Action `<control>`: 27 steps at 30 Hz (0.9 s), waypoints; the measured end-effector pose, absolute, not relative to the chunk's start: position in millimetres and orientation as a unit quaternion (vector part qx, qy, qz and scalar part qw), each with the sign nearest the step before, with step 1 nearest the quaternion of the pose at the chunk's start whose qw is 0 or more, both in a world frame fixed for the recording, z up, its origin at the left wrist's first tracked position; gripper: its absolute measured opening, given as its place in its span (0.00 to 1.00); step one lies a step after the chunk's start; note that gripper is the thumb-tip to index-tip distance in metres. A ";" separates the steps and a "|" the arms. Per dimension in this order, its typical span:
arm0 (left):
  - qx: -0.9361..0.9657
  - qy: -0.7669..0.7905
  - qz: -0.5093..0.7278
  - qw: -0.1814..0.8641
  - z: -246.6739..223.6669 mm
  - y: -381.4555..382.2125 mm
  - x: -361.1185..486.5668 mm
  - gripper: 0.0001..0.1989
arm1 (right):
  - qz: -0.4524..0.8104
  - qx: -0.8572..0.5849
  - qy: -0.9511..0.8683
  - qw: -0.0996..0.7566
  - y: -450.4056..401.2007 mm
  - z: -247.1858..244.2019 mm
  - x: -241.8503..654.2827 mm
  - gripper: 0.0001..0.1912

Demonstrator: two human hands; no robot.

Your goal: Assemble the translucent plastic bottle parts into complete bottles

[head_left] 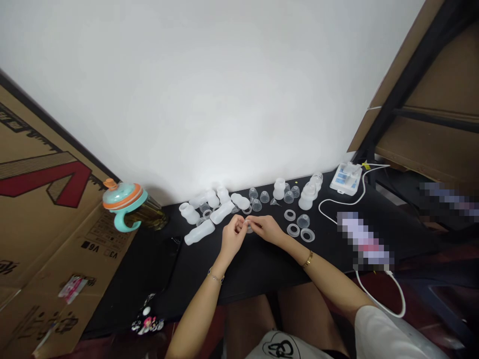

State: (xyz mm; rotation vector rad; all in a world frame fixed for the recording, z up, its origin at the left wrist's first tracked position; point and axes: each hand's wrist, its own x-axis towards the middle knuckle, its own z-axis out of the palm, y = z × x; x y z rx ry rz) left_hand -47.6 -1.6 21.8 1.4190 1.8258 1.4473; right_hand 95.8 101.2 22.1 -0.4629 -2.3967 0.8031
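My left hand [234, 234] and my right hand [267, 229] meet over the front middle of the black table, fingertips pinched together. Between them is a small translucent bottle collar [250, 229], mostly covered by the fingers; whether a teat sits in it I cannot make out. Just left of my hands lie white baby bottles, one on its side [200, 232] and another [222, 213] behind it. To the right are loose collar rings [293, 230] and a clear dome cap [303, 221]. Beyond my hands stand several more clear caps [256, 205].
A lidded jug [125, 197] with a turquoise handle stands at left beside a large cardboard box [56, 209]. Assembled bottles [306, 197] stand at the back right, near a white plastic case [346, 178]. A white cable [363, 192] trails across the table's right side.
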 end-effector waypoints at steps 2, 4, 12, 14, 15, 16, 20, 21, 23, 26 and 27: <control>0.513 0.660 0.513 0.198 22.3 -1.9 -47.7 0.12 | 0.302 -0.170 -0.894 0.284 100.7 22.5 96.0 0.14; 0.515 0.660 0.510 0.197 22.4 -2.1 -47.7 0.12 | 0.304 -0.171 -0.893 0.285 100.1 22.8 96.2 0.14; 0.473 0.649 0.534 0.265 15.5 0.3 -49.9 0.14 | 0.311 -0.217 -0.882 0.281 99.7 17.1 93.9 0.11; 0.452 0.646 0.547 0.282 14.0 1.5 -51.7 0.15 | 0.335 -0.217 -0.871 0.286 99.8 14.9 93.0 0.16; 0.442 0.643 0.554 0.290 13.5 2.1 -52.7 0.15 | 0.349 -0.215 -0.865 0.288 99.6 14.0 92.5 0.18; 0.435 0.640 0.559 0.297 13.3 2.7 -53.6 0.15 | 0.362 -0.214 -0.860 0.290 99.4 13.4 92.1 0.20; 0.432 0.641 0.553 0.311 14.2 4.1 -55.3 0.17 | 0.373 -0.235 -0.845 0.304 98.3 13.6 90.9 0.18; 0.435 0.645 0.547 0.309 14.7 4.1 -55.1 0.17 | 0.367 -0.243 -0.843 0.310 98.4 14.1 90.7 0.16; 0.444 0.655 0.535 0.297 15.6 3.9 -54.2 0.19 | 0.352 -0.256 -0.840 0.323 99.0 14.9 90.8 0.13; 0.461 0.670 0.516 0.270 14.9 3.3 -53.2 0.18 | 0.334 -0.257 -0.842 0.336 100.8 14.8 91.4 0.13; 0.466 0.675 0.511 0.257 13.9 3.1 -53.1 0.17 | 0.329 -0.254 -0.845 0.336 101.3 14.3 91.7 0.13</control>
